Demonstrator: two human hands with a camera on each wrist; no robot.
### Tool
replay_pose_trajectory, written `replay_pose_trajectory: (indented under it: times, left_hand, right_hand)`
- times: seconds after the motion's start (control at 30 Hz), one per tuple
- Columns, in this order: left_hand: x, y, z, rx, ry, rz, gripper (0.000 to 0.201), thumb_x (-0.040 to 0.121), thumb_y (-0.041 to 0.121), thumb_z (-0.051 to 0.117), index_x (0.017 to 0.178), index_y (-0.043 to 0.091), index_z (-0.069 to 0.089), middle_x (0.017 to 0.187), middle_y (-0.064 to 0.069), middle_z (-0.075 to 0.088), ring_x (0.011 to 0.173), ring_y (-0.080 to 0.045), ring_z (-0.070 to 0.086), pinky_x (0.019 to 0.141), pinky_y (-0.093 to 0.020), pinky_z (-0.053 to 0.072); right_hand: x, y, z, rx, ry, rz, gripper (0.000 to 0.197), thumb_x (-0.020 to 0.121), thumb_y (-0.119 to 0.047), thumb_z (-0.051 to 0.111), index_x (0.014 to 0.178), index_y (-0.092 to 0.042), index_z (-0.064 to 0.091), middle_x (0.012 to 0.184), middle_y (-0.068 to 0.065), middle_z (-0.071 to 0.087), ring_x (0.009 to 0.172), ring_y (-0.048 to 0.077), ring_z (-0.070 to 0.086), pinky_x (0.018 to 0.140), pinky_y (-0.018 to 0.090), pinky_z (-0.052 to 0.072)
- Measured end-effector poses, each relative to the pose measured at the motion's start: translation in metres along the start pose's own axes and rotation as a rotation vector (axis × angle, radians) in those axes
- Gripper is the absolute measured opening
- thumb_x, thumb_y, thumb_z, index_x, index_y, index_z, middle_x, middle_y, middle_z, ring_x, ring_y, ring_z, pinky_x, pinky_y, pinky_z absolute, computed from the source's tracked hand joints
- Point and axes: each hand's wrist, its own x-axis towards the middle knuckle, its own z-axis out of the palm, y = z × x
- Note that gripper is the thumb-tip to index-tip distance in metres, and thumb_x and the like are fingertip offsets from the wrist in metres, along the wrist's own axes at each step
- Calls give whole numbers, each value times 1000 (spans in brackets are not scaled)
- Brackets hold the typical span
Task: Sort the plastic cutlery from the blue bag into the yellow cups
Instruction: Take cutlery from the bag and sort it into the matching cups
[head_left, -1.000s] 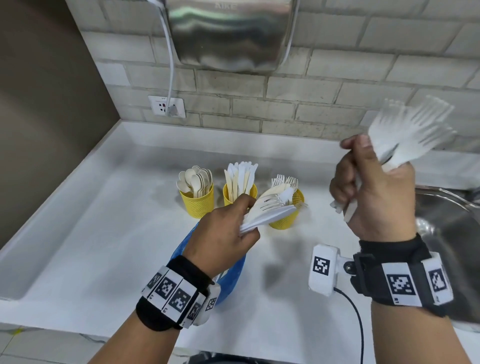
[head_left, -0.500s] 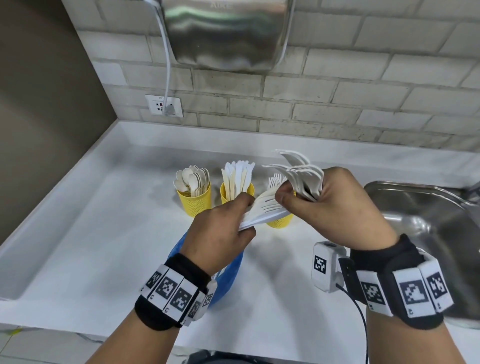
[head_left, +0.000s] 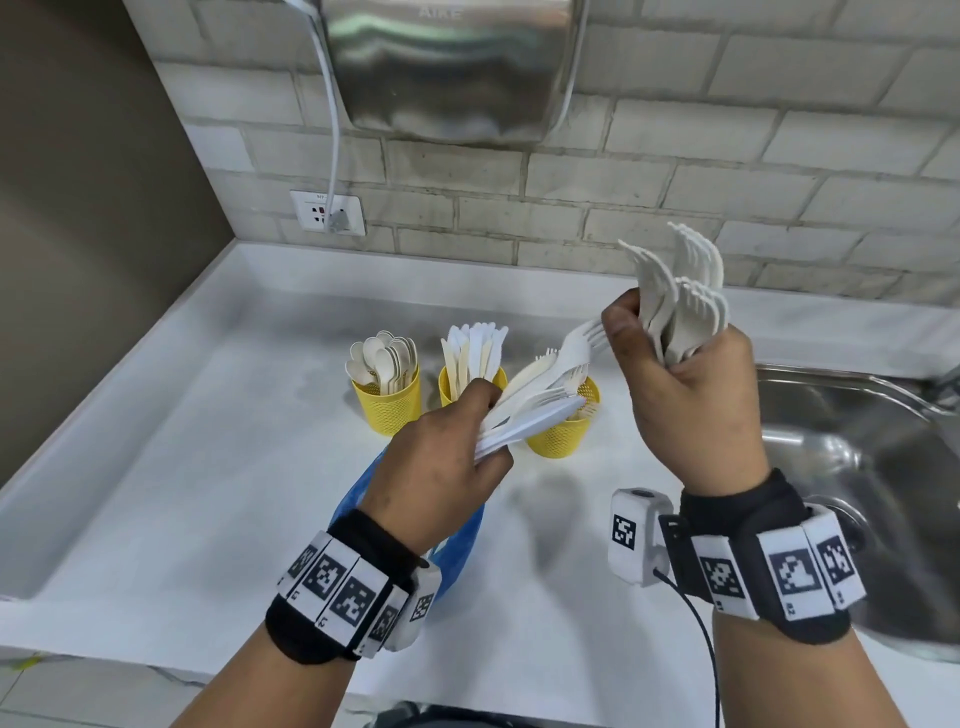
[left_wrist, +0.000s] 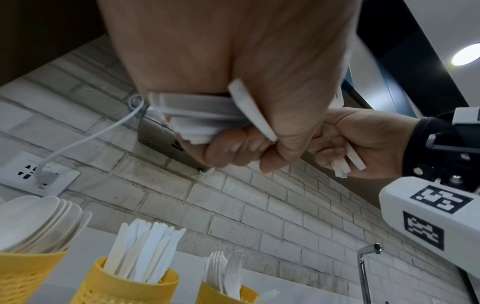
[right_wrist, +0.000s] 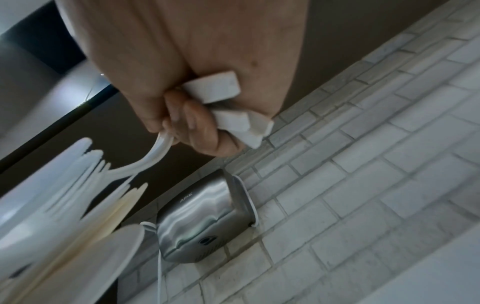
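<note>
My left hand (head_left: 441, 452) grips a fanned bundle of white plastic cutlery (head_left: 535, 410) over the blue bag (head_left: 462, 540), its handle ends (left_wrist: 197, 115) sticking out of the fist. My right hand (head_left: 670, 395) holds a bunch of forks (head_left: 685, 296) upright, and its thumb and forefinger pinch the head of one fork (head_left: 579, 343) that still reaches back into the left bundle. Three yellow cups stand behind: spoons (head_left: 387, 405), knives (head_left: 447, 384) and forks (head_left: 563, 436).
A steel sink (head_left: 857, 441) lies at the right, with its tap (left_wrist: 363, 267) behind it. A metal hand dryer (head_left: 452, 67) hangs on the brick wall, and its cable runs to a socket (head_left: 327, 210). The white counter (head_left: 182, 467) has a raised edge on the left.
My right hand came down from high on the right to the left bundle, took hold of a fork there, and has now lifted up and to the right. The left hand stayed put.
</note>
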Motion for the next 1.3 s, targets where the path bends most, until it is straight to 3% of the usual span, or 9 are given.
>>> replay_pose_trajectory:
  times: [0.27, 0.43, 0.63, 0.8, 0.9, 1.03, 1.1, 1.2, 1.3]
  left_hand:
    - [1, 6, 5, -46, -19, 35, 28, 84, 29, 56, 106, 30, 39, 80, 0, 62, 66, -29, 56, 55, -41, 48]
    - [1, 5, 5, -37, -16, 62, 28, 85, 27, 58, 104, 31, 38, 77, 4, 58, 63, -26, 53, 52, -37, 45]
    - [-1, 2, 5, -26, -19, 49, 29, 86, 28, 57, 110, 27, 40, 82, -1, 63, 67, -31, 58, 55, -41, 49]
    - [-1, 0, 3, -11, -13, 40, 32, 85, 28, 57, 110, 30, 37, 84, -3, 64, 68, -32, 59, 56, -44, 51]
    - [0, -1, 3, 3, 7, 51, 32, 86, 27, 57, 113, 28, 40, 83, -3, 64, 67, -31, 58, 55, -44, 50]
    - [1, -1, 1, 45, 37, 75, 34, 86, 28, 57, 116, 25, 41, 83, -4, 64, 63, -31, 57, 51, -43, 50]
    - [1, -1, 0, 55, 42, 75, 36, 86, 28, 58, 117, 26, 40, 84, -5, 65, 63, -31, 58, 50, -42, 51]
    - [0, 0, 0, 69, 37, 81, 34, 86, 27, 58, 116, 25, 42, 82, -4, 64, 62, -32, 57, 50, -41, 51]
    - [0, 1, 0, 97, 37, 86, 33, 85, 25, 59, 115, 23, 46, 80, -2, 62, 60, -31, 55, 48, -39, 48]
  right_hand:
    - [-13, -6, 20, 472, -80, 284, 12, 92, -10, 72, 80, -6, 69, 53, -11, 57, 42, 3, 47, 44, 15, 37]
    - [-11, -1, 30, 591, 129, 404, 30, 100, -26, 64, 71, -17, 69, 49, -1, 46, 42, 17, 40, 43, 27, 35]
    - [7, -1, 15, 1080, 438, 497, 37, 105, -33, 55, 73, -16, 63, 77, 7, 63, 65, 25, 62, 65, 34, 52]
    - [16, -8, 0, 1044, 569, 384, 53, 107, -39, 50, 56, -26, 54, 57, 0, 36, 46, 17, 36, 52, 26, 34]
    - [14, -9, -6, 847, 408, 341, 48, 106, -34, 54, 59, -26, 49, 52, -4, 27, 41, 13, 23, 46, 23, 21]
    - [3, -11, -19, 229, -142, 193, 24, 90, -19, 74, 69, -17, 62, 48, -11, 44, 40, 12, 34, 43, 21, 30]
    - [-3, -13, -22, -16, -332, 154, 20, 87, -21, 80, 70, -17, 70, 47, -13, 48, 42, 4, 40, 47, 13, 33]
    - [-7, -18, -21, -131, -421, 143, 41, 87, -20, 80, 55, -27, 56, 45, -15, 42, 44, 4, 39, 47, 9, 29]
    - [-7, -16, -18, -179, -425, 126, 51, 89, -16, 77, 52, -24, 42, 47, -11, 35, 46, 7, 31, 46, 13, 26]
